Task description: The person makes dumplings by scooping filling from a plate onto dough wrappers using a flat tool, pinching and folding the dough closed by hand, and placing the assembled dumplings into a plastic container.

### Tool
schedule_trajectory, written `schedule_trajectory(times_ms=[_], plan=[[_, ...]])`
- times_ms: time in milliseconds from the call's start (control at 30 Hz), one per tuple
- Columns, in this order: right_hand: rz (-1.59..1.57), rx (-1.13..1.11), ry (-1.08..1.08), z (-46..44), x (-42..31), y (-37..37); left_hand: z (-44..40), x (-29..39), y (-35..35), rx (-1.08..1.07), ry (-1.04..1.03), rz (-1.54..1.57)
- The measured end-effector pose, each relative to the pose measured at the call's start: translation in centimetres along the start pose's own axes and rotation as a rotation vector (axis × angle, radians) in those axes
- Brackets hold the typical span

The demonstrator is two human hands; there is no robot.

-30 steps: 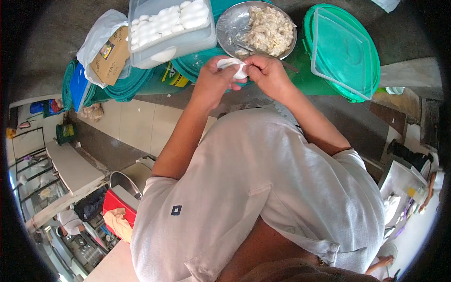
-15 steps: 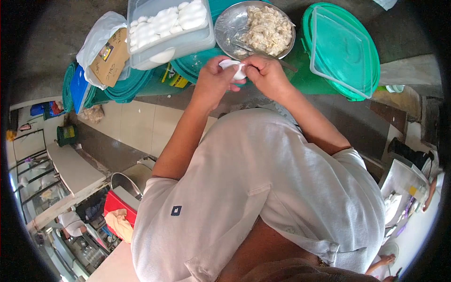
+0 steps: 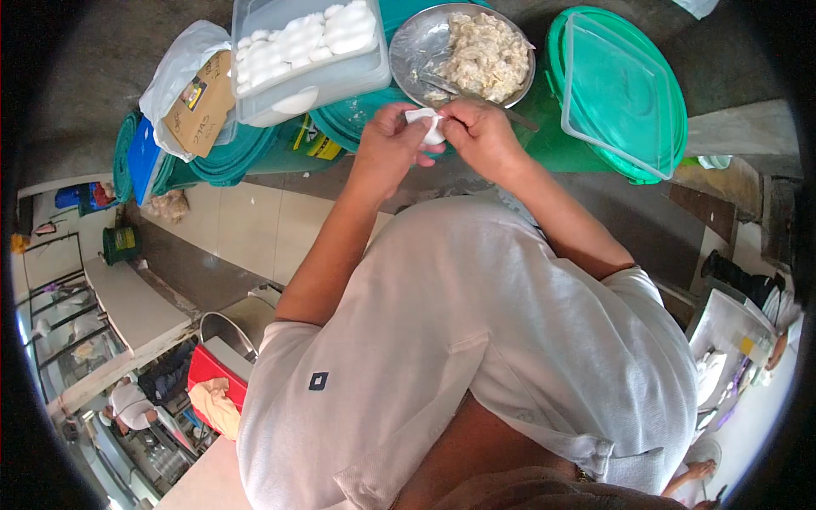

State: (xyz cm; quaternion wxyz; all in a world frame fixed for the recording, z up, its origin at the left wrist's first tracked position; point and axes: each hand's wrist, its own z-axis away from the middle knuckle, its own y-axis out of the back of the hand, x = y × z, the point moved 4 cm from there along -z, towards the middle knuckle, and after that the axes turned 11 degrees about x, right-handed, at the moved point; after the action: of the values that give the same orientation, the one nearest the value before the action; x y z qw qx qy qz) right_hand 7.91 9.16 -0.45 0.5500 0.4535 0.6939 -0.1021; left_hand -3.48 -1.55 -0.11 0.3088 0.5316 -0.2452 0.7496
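A small white piece of dough is held between both hands in front of my chest. My left hand is closed around it from the left, its fingers curled underneath. From the right, my right hand pinches the dough's edge between thumb and fingers. Just beyond the hands sits a metal bowl with a lumpy pale filling. A metal utensil lies in it, its handle sticking out over the near rim. To its left, a clear plastic container holds many smooth white dough pieces.
A green lidded tub with a clear lid on top stands at the right. More teal lids, a cardboard piece and a plastic bag are at the left. A co-worker is at the lower left.
The dough has shifted slightly between my fingers, and more of its flat face shows. Both hands stay in nearly the same place. The co-worker at lower left has moved a little.
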Motion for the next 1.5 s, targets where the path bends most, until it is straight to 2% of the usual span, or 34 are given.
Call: schedule_trajectory(times_ms=[200,267,400,467,600,800,867,1000,1067,1200,1267,1400,1467,1500], plan=[[0.076,-0.038,0.086,0.0,-1.1,0.0,0.0,-0.3,0.2,-0.027,-0.012,-0.07],[0.043,0.022,-0.043,0.2,-1.0,0.0,0.1,-0.4,0.3,-0.033,-0.012,-0.067],[0.035,-0.034,-0.16,0.1,-0.9,0.0,0.1,-0.5,0.3,-0.055,-0.014,-0.085],[0.052,0.012,0.068,0.1,-0.6,-0.2,0.2,-0.4,0.2,-0.045,-0.005,-0.068],[0.078,0.055,0.088,0.0,-0.7,0.1,0.2,-0.6,0.1,-0.012,-0.045,-0.02],[0.183,-0.052,0.137,0.3,-1.1,-0.2,0.4,-1.0,0.1,-0.046,-0.024,-0.161],[0.13,0.009,-0.053,0.5,-1.6,0.1,0.4,-0.9,0.2,-0.041,-0.036,-0.158],[0.107,-0.01,-0.095,0.3,-0.9,0.0,0.4,-1.1,0.2,-0.024,-0.029,-0.144],[0.119,0.031,0.12,0.4,-0.8,-0.1,0.5,-0.9,0.0,-0.02,-0.04,-0.126],[0.125,0.064,0.127,0.3,-0.8,0.1,0.6,-0.8,0.0,0.065,-0.084,-0.091],[0.158,-0.005,0.135,0.3,-0.7,0.0,0.7,-0.7,-0.1,0.053,-0.076,-0.117],[0.148,0.042,0.138,0.5,-1.5,0.0,1.0,-0.5,-0.2,0.048,-0.085,-0.154],[0.081,0.049,-0.029,0.5,-2.1,0.3,0.9,-0.6,-0.1,0.033,-0.094,-0.155],[0.08,0.048,-0.029,0.4,-1.8,0.4,0.9,-0.6,-0.1,0.019,-0.103,-0.157]])
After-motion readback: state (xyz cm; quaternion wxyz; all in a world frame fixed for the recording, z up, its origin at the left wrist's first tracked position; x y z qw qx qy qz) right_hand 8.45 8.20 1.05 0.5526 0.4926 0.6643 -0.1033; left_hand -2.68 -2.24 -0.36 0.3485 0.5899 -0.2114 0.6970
